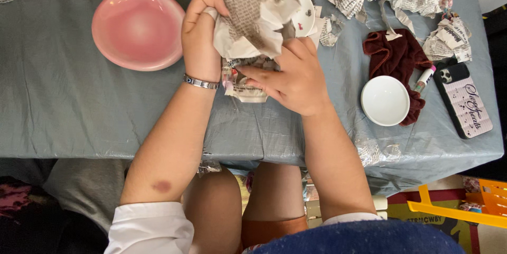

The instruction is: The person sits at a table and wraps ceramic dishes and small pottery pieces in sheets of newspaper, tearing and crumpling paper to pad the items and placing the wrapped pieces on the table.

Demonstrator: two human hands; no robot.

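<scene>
On table (63,106): hands crumpling newspaper (256,16) (tight).

The crumpled newspaper (257,16) is off-white with grey print, and the bowl (138,28) is glossy pink on a grey-blue tablecloth (63,100). The small dish (385,100) is plain white beside a dark maroon cloth (395,53). The phone case (467,103) is black-edged, pale pink, speckled with dots.

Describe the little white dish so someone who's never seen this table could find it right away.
Start at the grey-blue table and go to its right side. There the small white dish sits partly on a dark red cloth, left of a phone. Unlike the larger pink bowl, it is plain white, empty and shallow.
</scene>
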